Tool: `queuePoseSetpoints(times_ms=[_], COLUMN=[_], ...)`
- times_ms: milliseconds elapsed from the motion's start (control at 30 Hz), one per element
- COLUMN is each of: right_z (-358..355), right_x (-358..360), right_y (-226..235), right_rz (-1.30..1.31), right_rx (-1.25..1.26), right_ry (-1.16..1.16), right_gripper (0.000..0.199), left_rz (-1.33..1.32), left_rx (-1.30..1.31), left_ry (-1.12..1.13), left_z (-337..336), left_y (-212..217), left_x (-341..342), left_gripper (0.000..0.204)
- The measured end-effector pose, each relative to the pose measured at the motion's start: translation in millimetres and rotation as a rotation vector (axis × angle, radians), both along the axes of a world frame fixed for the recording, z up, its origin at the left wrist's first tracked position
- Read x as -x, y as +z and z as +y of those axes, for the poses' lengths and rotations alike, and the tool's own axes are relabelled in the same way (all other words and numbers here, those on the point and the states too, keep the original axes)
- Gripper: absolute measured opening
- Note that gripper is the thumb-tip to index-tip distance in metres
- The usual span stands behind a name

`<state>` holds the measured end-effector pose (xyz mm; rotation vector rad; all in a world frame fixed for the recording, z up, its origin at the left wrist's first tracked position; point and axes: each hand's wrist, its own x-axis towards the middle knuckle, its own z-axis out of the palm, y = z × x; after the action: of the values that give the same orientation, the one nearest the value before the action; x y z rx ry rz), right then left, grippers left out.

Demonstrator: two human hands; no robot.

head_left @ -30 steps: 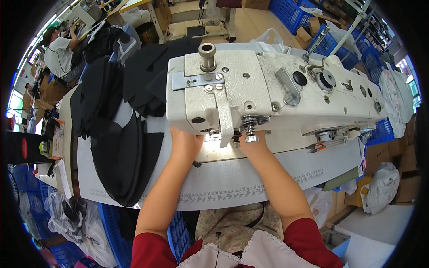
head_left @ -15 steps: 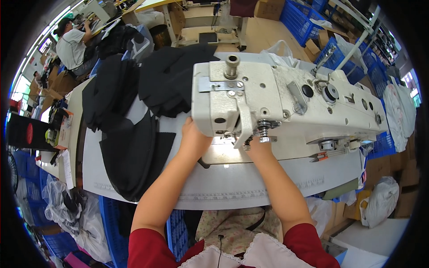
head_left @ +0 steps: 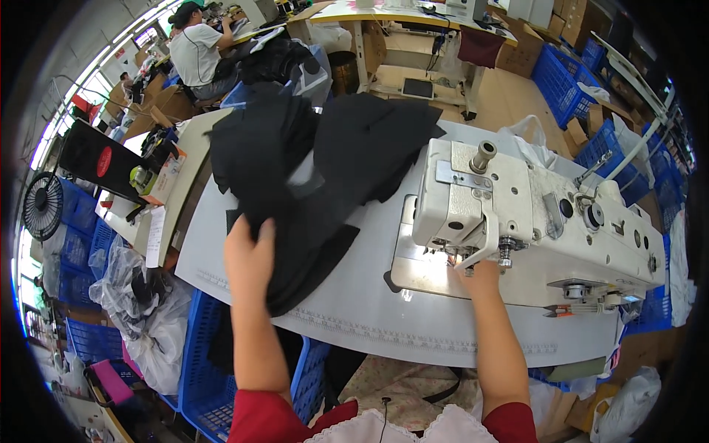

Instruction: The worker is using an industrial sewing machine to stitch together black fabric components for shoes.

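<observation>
My left hand [head_left: 249,255] is on the left of the table, thumb and fingers closed on a black fabric piece [head_left: 288,221]. That piece is smeared by motion and overlaps the stacked black fabric pieces [head_left: 258,140] behind it. A second pile of black fabric [head_left: 369,140] lies to its right. My right hand [head_left: 484,275] is beside the needle area of the white sewing machine [head_left: 487,199], its fingers mostly hidden behind the machine head. Bright light falls on the metal plate [head_left: 421,272] under the needle, and no fabric shows on it.
The white tabletop [head_left: 354,310] has a ruler scale along its front edge. A small pair of snips [head_left: 572,311] lies by the machine base. Blue crates [head_left: 210,384] stand below the table at left. A black fan [head_left: 43,207] and a seated person [head_left: 198,55] are farther left.
My left hand has gone from beside the needle to the black fabric at left and taken hold of a piece. My right hand stays near the needle. The view has turned left.
</observation>
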<state>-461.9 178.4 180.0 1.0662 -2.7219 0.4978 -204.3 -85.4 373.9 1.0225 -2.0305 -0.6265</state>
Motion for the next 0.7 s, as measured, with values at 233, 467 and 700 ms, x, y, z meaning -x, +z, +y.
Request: queuePoseSetpoints(times_ms=[233, 467, 700], right_z=[-4.5, -1.6, 2.4], right_x=[-4.4, -6.8, 0.5], right_y=[21.9, 27.7, 8.9], right_rz=[-0.179, -0.259, -0.340], right_rx=[-0.048, -0.254, -0.136], right_ry=[0.014, -0.024, -0.078], right_gripper=[0.063, 0.058, 0.052], left_rz=[-0.654, -0.316, -0.634], left_rx=[-0.010, 0.264, 0.072], left_ry=[0.216, -0.310, -0.094], left_z=[-17.9, -87.9, -83.8], left_y=[-9.2, -1.3, -35.0], left_x=[-71.7, 87.4, 165.0], left_gripper=[0.048, 0.042, 0.048])
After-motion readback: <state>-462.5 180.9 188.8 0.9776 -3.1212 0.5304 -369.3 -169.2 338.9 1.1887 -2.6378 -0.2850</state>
